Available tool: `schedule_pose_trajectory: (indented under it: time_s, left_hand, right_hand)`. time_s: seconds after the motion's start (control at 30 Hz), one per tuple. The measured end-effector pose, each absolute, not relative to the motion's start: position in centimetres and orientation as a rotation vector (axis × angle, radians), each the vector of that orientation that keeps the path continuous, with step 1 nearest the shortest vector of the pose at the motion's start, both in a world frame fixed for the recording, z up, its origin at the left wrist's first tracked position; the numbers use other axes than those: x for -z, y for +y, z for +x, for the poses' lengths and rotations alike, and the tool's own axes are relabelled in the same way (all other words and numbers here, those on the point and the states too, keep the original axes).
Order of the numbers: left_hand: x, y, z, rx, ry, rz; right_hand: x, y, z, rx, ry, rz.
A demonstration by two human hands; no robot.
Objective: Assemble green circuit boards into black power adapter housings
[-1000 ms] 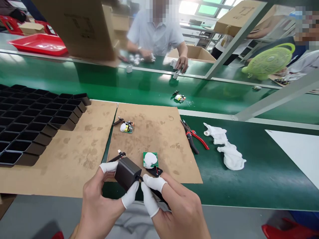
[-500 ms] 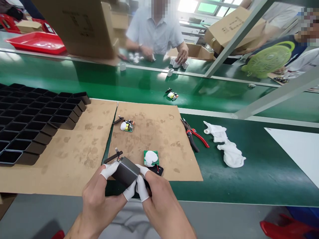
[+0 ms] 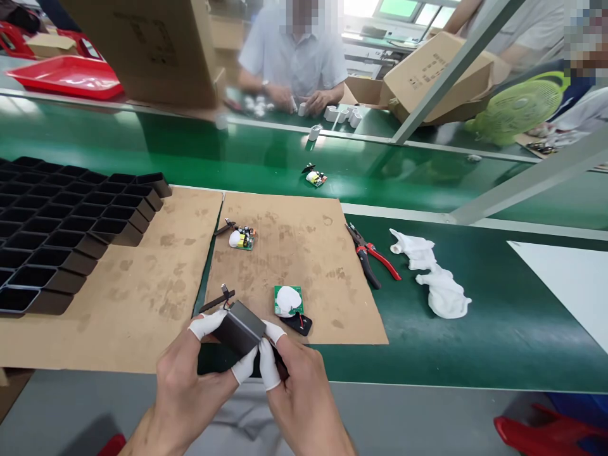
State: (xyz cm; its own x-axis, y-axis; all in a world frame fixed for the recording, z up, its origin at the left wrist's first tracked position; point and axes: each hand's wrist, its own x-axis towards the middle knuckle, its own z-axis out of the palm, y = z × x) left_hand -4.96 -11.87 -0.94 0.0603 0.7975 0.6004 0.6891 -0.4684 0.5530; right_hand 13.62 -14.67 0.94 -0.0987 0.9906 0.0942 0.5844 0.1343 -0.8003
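Observation:
A dark grey rectangular plastic casing [image 3: 240,329] is between my two hands above the front edge of the bench. My left hand [image 3: 192,370] grips its left end, with white finger cots on thumb and finger. My right hand [image 3: 297,370] pinches its right end, also in white finger cots. A black end piece with metal prongs [image 3: 217,299] sticks out past the left fingers, on short wires. Just beyond my right hand lies a green circuit board with a white blob [image 3: 287,300], wired to a black cap [image 3: 299,325]. The inside of the casing is hidden.
Another circuit board [image 3: 243,238] lies on the cardboard sheet [image 3: 294,253]. Red-handled pliers [image 3: 373,256] and white gloves [image 3: 439,278] are to the right. Rows of black casings [image 3: 61,228] fill the left. A board [image 3: 316,178] sits on the green belt [image 3: 266,155]. A co-worker faces me.
The board and a white ring on the green belt have shifted left. The co-worker's hands have come together. My hands keep their hold on the casing, almost still.

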Motion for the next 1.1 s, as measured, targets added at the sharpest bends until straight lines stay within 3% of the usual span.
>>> schedule_pose_trajectory:
  time_s: [0.9,1.1]
  left_hand:
    - [1.5,-12.5,-5.1,-1.368,1.565,2.135]
    - [0.2,-11.4,-5.7,-1.226,1.525,1.615]
  right_hand:
    - [-0.8,-15.4,13.6,-0.821,-1.730,-1.585]
    - [-2.3,-16.4,15.3,-0.808,-1.726,-1.657]
